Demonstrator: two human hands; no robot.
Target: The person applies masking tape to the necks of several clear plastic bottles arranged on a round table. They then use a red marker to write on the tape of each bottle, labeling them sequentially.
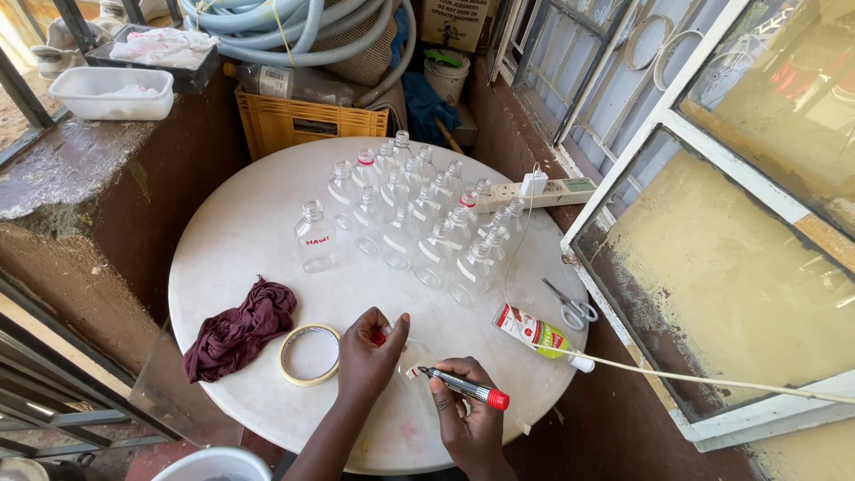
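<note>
A small clear plastic bottle [411,356] is laid flat at the near edge of the round white table [240,223], its long axis running from the neck at upper left to the base at lower right. Its transparent body is hard to make out, and the neck is hidden by the left hand [367,352], which is closed around it. A red-capped marker pen [465,387] is gripped in the right hand [463,411], tip pointing left onto the bottle. Further out are placed a roll of tape [309,354], a maroon cloth [239,330], upright empty bottles [410,223], scissors [572,307] and a glue tube [539,336].
</note>
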